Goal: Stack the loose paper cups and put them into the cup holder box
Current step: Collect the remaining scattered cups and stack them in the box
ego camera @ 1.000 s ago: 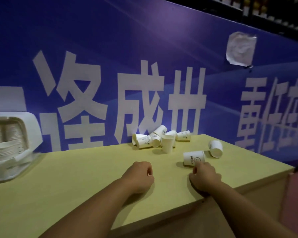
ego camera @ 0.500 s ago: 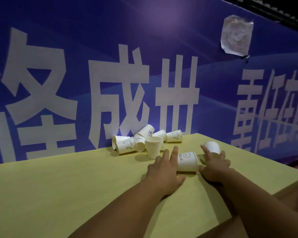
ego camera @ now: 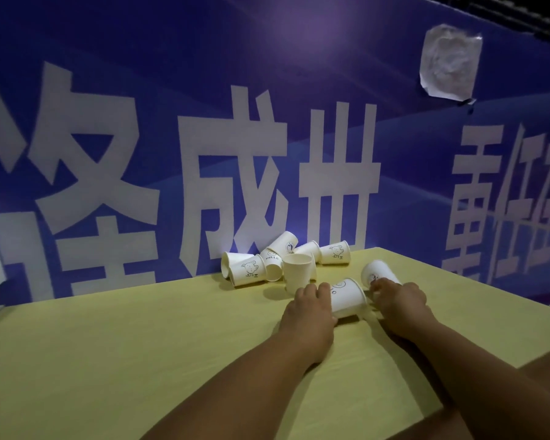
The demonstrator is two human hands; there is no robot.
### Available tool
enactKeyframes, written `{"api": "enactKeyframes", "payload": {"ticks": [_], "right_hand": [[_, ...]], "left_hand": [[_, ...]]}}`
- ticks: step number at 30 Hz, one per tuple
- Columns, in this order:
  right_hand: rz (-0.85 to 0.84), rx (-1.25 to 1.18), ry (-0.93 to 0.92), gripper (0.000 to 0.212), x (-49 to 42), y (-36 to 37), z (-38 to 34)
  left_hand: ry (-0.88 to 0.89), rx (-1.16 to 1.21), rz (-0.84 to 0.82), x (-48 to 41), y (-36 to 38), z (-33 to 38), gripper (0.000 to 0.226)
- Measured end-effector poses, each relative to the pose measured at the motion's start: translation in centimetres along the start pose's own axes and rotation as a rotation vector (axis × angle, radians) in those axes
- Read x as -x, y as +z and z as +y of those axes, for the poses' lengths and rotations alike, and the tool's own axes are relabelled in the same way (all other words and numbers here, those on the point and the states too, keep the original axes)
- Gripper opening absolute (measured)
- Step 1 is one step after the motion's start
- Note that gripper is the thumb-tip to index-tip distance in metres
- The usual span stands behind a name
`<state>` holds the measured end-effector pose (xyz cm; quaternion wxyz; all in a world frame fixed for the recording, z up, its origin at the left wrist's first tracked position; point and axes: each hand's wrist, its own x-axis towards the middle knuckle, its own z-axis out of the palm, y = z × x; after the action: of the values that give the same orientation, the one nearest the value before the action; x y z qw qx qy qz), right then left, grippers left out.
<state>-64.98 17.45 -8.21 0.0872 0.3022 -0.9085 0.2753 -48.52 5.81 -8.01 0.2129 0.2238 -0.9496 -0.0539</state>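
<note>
Head view, left grip (ego camera: 311, 304) holding near cup (ego camera: 347, 296)

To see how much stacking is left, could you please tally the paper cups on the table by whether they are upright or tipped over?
Upright cups: 1
Tipped cups: 8
Total: 9
</note>
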Motion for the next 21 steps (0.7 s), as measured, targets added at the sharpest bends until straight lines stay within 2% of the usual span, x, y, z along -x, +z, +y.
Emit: {"api": "enactKeyframes", "payload": {"ticks": [4, 8, 10, 12, 17, 21], "right_hand": [[-0.023, -0.409, -0.006, 0.017, 1.8, -0.3, -2.9], [-0.056, -0.618, 0.017, 0.015, 4.8, 0.2, -8.3], [-0.068, -0.679, 0.023, 0.012, 6.4, 0.6, -11.6], [-0.071, -0.699, 0.013, 0.02, 7.9, 1.2, -14.7], [-0.09, -0.71, -0.06, 0.029, 11.6, 3.3, -22.7], [-0.152, -0.721, -0.113, 0.048, 13.0, 5.5, -28.3]], "left_hand": [[-0.129, 0.115, 0.031, 2.7, -1.9, -2.9, 0.062], [-0.228, 0.177, 0.081, 6.3, -4.8, -7.1, 0.063], [-0.284, 0.209, 0.12, 8.2, -6.5, -9.4, 0.061], [-0.336, 0.234, 0.152, 10.1, -8.1, -11.7, 0.062], [-0.404, 0.303, 0.226, 14.8, -12.0, -17.6, 0.092], [-0.414, 0.249, 0.272, 18.6, -14.8, -22.3, 0.09]]}}
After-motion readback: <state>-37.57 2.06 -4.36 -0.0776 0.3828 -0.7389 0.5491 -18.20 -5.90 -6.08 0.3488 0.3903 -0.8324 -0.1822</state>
